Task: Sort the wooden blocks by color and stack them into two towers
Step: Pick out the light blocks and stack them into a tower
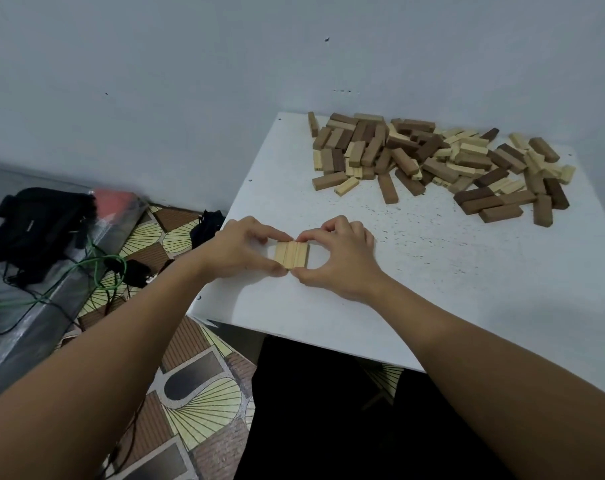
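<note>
White square tabletop [415,271] filled the right half of the view, set against a pale grey wall [190,81]. Patterned brown-and-yellow floor [197,393] sat at 7 o'clock, with a black bag [37,220] and a green cable [96,268] over at 9 o'clock.

Big loose heap of mixed wooden blocks [439,164], light pine and darker brown jumbled together, lay at 1 o'clock on the far side of the tabletop. It looked unsorted, no stacking in it.

Near the tabletop's near-left part, about centre of view, was a flat row of three light pine blocks [291,254], side by side and touching, lying on the surface. Left hand [238,251] pinched the row's left side, thumb at the near end and fingers curled at the far end. Right hand [342,258] did the same on the right side, thumb tips almost meeting at 6 o'clock of the row. Both hands seemed to be squaring the layer up.

Progress judgement: very early. Only the first layer of the light tower looked laid. No dark tower was visible anywhere. Nearly all blocks were left to sort and stack.
</note>
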Demonstrator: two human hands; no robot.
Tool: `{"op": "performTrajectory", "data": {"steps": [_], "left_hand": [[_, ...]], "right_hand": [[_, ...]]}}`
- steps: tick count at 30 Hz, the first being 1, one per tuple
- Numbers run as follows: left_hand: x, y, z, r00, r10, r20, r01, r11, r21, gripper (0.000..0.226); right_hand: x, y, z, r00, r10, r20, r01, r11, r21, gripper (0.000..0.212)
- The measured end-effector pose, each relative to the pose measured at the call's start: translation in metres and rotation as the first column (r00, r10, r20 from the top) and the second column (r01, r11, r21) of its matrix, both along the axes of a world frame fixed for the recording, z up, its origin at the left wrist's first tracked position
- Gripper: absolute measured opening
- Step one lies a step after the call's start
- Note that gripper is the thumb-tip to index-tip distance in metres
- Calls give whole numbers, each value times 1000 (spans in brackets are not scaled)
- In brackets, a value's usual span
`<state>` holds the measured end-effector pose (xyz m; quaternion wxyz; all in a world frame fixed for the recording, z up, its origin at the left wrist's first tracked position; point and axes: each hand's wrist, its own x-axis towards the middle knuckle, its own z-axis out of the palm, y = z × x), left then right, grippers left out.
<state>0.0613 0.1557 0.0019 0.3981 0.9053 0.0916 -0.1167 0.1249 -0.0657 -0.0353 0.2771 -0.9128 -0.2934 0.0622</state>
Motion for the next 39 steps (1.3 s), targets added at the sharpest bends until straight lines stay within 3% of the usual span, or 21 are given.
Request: {"op": "performTrajectory", "data": {"steps": [11,39], "left_hand": [[-1,3,-4,999,6,-39,-9,996,-89,56],[-2,0,3,996,27,-84,-37,992,-120,68]], "right_hand": [[-1,-1,-2,1000,-6,12,6,1000,6,60],[1,-6,1,999,33,-10,-33,999,-21,70]]}}
